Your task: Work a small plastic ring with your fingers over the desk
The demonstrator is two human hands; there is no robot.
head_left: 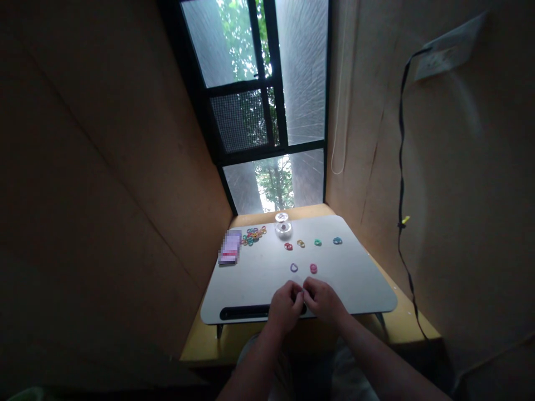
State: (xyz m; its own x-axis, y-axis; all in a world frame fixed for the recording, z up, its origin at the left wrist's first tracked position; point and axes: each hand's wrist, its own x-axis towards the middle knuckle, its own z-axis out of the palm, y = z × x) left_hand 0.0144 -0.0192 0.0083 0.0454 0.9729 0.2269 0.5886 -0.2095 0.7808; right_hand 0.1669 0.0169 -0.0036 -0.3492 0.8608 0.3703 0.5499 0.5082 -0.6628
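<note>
My left hand [287,303] and my right hand [321,299] meet above the front edge of a white lap table [251,278]. Both have their fingers pinched together, the fingertips nearly touching; whatever they hold is too small or hidden to make out. Just beyond them lie a purple ring-like piece [294,268] and a pink one [313,268]. Farther back is a row of small ring-like pieces: red [288,246], yellow [301,243], green [318,242] and blue [337,240]. A mixed-colour pile [253,236] of similar pieces lies at the back left.
A clear round container [283,228] stands at the table's back edge. On the left lies a phone-like flat object [230,248], blurred out. A black slot [244,312] runs along the front edge. Behind is a window [271,111]; a black cord [401,167] hangs down the right wall.
</note>
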